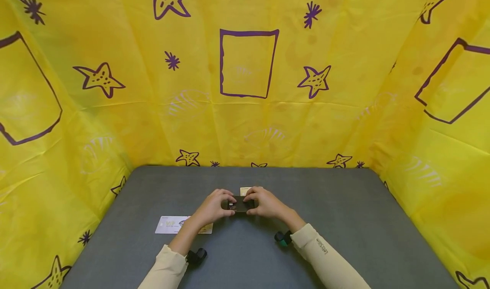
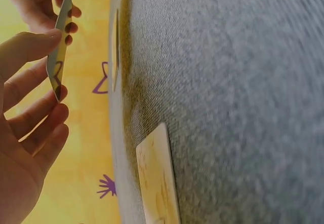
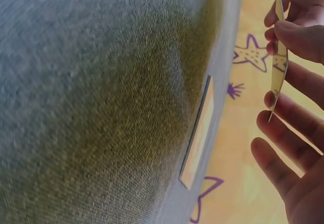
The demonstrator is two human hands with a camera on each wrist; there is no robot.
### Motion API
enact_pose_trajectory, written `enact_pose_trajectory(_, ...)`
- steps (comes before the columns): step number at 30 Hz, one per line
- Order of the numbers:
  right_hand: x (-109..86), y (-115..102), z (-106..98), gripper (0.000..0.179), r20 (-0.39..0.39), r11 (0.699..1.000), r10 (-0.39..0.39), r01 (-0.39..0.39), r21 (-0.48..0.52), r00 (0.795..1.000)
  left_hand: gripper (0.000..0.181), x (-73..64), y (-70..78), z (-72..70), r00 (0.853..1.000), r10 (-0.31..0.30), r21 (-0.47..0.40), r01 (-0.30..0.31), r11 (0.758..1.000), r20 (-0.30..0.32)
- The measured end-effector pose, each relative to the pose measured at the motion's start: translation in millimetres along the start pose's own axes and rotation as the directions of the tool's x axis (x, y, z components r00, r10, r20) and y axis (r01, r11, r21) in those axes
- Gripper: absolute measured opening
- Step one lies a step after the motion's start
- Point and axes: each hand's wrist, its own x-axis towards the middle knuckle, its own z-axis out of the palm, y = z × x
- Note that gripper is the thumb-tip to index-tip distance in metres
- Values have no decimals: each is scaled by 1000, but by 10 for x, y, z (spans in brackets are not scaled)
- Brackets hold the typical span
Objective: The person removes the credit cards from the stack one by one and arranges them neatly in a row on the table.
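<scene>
A dark card marked VIP is held up level with the chest, between both hands. My left hand pinches its left end with the thumb on one side and fingertips on the other. The right hand pinches the right end the same way. Seen nearly edge-on in the left wrist view, the card has a shiny, reflective face. A white VIP card lies flat on the table at left, its middle hidden by my left arm. Behind the held card lies a pale card, partly covered by the right hand.
The grey table has a cloth-like surface. Yellow fabric walls with purple starfish drawings rise at its back and both sides. Black wrist cameras sit on both wrists.
</scene>
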Motion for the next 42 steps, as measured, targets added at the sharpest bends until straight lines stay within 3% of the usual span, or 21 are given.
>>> enact_pose_trajectory(6,-2,-24,35,31,16,1000,-13,13,-13,1000,23,-59,-28,-26,999,44,27,-44,999,-1)
enact_pose_trajectory(16,17,-116,68,30,4,999,-42,42,20,999,25,-145,-77,-69,1000,23,54,-22,998,-12)
enact_pose_trajectory(24,53,-147,134,31,42,1000,-31,31,-2,999,23,-221,-118,-82,999,-5,41,4,999,36)
enact_pose_trajectory(32,62,-192,183,34,90,1000,-4,4,-9,996,26,-283,-149,-112,997,20,72,-26,997,81)
enact_pose_trajectory(42,63,-237,215,34,112,1000,-6,6,1,994,29,-311,-182,-117,993,10,92,-21,996,117)
